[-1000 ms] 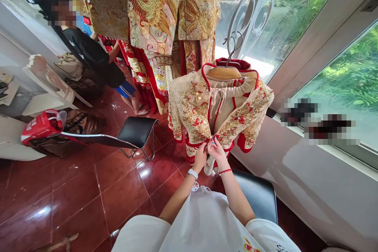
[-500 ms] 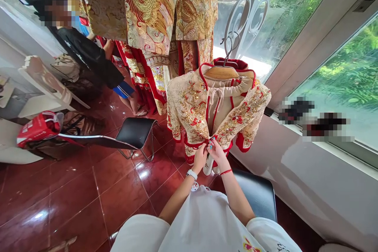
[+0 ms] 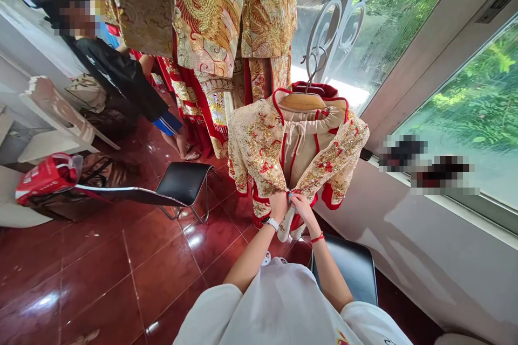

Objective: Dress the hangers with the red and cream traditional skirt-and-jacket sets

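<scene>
An embroidered jacket point(image 3: 263, 151), cream and gold with red trim, hangs from a wooden hanger point(image 3: 303, 101) in front of me. Its collar and upper front lie apart, showing the pale lining and a tied cord point(image 3: 297, 132). At the lower front edges, my left hand point(image 3: 278, 205) is closed on the jacket, its fingertips partly tucked behind the cloth. My right hand point(image 3: 300, 206) pinches the opposite edge right beside it. The fingers of both hands meet there, and whatever small fastening lies between them is hidden.
More embroidered garments point(image 3: 206, 16) hang behind the jacket. A black chair point(image 3: 184, 180) stands to the left and another black seat point(image 3: 348, 267) is close on my right. At the far left are a red bag point(image 3: 46, 175) and a person in a dark shirt point(image 3: 117, 78). Windows line the right.
My left hand has turned and moved slightly up into the jacket opening. The right hand has shifted a little to the right and down, still pinching the edge.
</scene>
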Tool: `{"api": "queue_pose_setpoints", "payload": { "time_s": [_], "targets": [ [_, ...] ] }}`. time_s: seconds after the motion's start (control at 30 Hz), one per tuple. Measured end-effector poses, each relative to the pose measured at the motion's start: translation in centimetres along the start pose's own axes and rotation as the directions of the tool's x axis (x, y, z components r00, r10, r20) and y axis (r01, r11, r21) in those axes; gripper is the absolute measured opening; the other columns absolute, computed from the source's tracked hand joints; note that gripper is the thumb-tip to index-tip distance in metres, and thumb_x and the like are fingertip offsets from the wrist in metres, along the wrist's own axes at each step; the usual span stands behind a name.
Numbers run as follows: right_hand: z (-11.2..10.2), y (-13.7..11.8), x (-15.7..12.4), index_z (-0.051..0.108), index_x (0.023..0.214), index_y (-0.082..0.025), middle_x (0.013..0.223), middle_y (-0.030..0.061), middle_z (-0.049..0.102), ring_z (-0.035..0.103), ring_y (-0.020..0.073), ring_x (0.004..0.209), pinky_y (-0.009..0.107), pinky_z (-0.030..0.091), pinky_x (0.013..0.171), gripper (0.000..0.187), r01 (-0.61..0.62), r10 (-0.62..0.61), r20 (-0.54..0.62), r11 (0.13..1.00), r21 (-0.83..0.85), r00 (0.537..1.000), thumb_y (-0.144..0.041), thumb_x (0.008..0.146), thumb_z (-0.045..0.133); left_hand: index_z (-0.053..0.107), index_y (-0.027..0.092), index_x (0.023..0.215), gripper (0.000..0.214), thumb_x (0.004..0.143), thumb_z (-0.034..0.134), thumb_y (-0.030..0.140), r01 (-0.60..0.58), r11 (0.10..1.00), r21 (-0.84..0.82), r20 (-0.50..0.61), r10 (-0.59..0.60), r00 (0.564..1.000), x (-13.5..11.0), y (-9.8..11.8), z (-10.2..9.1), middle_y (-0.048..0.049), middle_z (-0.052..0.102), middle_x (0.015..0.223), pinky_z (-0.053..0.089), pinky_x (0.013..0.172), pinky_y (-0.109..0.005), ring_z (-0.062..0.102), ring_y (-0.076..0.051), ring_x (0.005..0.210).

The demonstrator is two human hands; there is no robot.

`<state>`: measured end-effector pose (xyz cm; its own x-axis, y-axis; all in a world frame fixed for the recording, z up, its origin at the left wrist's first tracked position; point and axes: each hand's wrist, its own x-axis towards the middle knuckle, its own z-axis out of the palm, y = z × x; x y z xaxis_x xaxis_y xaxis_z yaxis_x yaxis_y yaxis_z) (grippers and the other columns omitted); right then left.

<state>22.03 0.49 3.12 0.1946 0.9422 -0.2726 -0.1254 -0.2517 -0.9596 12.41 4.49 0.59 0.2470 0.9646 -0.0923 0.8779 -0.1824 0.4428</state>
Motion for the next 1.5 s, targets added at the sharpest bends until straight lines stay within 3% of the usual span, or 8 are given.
{"api": "queue_pose_setpoints", "payload": {
  "time_s": [0.17,0.33,1.0,1.17,1.27,1.37,1.43,1.5],
  "targets": [
    [0.9,-2.5,0.0,0.037,0.054,-0.024,0.052,-0.0071,0.034,0.025,0.0084,0.051,0.025,0.02,0.048,0.034,0.028,-0.026,-0.059,0.999,0.038,0.998,-0.049,0.06,0.06,0.073,0.015,0.104,0.029,0.1,0.044,0.021,-0.074,0.997,-0.014,-0.025,0.074,0.997,-0.6,0.2,0.8,-0.0134,0.076,0.096,0.044,0.077,-0.031,0.071,-0.023,0.09],
    [1.3,-5.8,0.1,0.036,0.056,-0.024,0.051,-0.0081,0.028,0.019,0.0077,0.049,0.026,0.016,0.046,0.035,0.065,-0.057,-0.109,0.995,0.072,0.992,-0.049,0.063,0.059,0.072,0.015,0.102,0.042,0.106,0.032,0.029,-0.067,0.998,-0.018,-0.048,0.067,0.997,-0.7,0.1,1.1,-0.0123,0.076,0.093,0.043,0.073,-0.031,0.07,-0.022,0.085],
    [3.8,-13.9,-0.1,0.04,0.055,-0.023,0.049,-0.0083,0.029,0.016,0.0071,0.048,0.029,0.01,0.047,0.026,0.214,-0.175,-0.244,0.966,0.144,0.954,-0.039,0.063,0.06,0.07,0.016,0.097,0.039,0.106,0.034,0.028,-0.039,0.997,-0.068,-0.052,0.035,0.998,-0.8,-0.4,0.8,-0.0105,0.076,0.093,0.041,0.068,-0.029,0.072,-0.021,0.084],
    [3.8,-14.6,0.8,0.044,0.057,-0.023,0.047,-0.008,0.029,0.016,0.0074,0.048,0.029,0.011,0.047,0.025,0.221,-0.185,-0.233,0.966,0.138,0.955,-0.041,0.063,0.061,0.07,0.017,0.098,0.038,0.106,0.035,0.028,-0.036,0.995,-0.088,-0.045,0.032,0.998,-0.9,-0.3,0.6,-0.0116,0.076,0.095,0.043,0.071,-0.029,0.072,-0.021,0.086],
    [3.8,-14.1,0.9,0.043,0.057,-0.023,0.049,-0.0068,0.03,0.018,0.0081,0.047,0.028,0.014,0.046,0.029,0.252,-0.239,-0.24,0.967,0.026,0.941,-0.045,0.07,0.058,0.07,0.016,0.096,0.036,0.105,0.036,0.026,-0.027,0.993,-0.114,-0.044,0.022,0.999,-1.1,-0.2,0.7,-0.0127,0.076,0.094,0.045,0.072,-0.029,0.072,-0.021,0.086],
    [2.5,-14.0,0.5,0.048,0.057,-0.022,0.05,-0.0049,0.034,0.026,0.01,0.046,0.029,0.021,0.047,0.034,0.327,-0.375,-0.164,0.909,-0.257,0.912,-0.046,0.079,0.054,0.07,0.017,0.09,0.034,0.103,0.039,0.023,-0.038,0.986,-0.161,-0.054,0.029,0.998,-1.5,-0.3,0.4,-0.0123,0.075,0.086,0.047,0.07,-0.03,0.072,-0.022,0.08],
    [0.2,-15.0,0.1,0.054,0.063,-0.02,0.056,-0.0021,0.044,0.037,0.0129,0.052,0.03,0.029,0.052,0.032,0.372,-0.455,-0.159,0.849,-0.376,0.876,-0.045,0.083,0.055,0.07,0.018,0.086,0.027,0.099,0.047,0.021,-0.078,0.975,-0.209,-0.072,0.065,0.995,-1.8,-0.6,-0.9,-0.01,0.074,0.079,0.048,0.068,-0.03,0.071,-0.022,0.074],
    [-3.2,-16.9,0.1,0.061,0.08,-0.018,0.072,0.0024,0.056,0.048,0.0168,0.065,0.032,0.038,0.063,0.026,0.421,-0.565,-0.274,0.794,-0.44,0.779,-0.043,0.085,0.055,0.071,0.021,0.089,0.016,0.094,0.057,0.021,-0.144,0.951,-0.273,-0.125,0.114,0.986,-2.0,-1.4,-3.7,-0.0059,0.073,0.076,0.049,0.064,-0.031,0.069,-0.021,0.068]
  ]
}}
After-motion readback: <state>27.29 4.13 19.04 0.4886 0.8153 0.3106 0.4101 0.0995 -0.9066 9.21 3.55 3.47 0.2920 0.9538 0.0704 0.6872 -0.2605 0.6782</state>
